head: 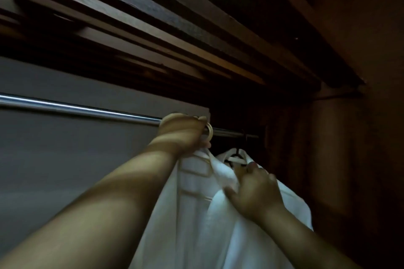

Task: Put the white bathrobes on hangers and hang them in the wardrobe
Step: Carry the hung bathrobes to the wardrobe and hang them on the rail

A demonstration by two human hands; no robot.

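Left hand (183, 131) clutched a pale ring-shaped hanger hook (209, 132) at the shiny metal rail (87, 110); right hand (255, 190) gripped the white soft bathrobe (196, 214). A half-seated hook could slip off.

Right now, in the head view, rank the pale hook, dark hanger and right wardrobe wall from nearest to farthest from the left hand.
1. pale hook: gripped by the left hand, on the rail.
2. dark hanger: farther right along the rail.
3. wardrobe wall: far right, past the rail's end.
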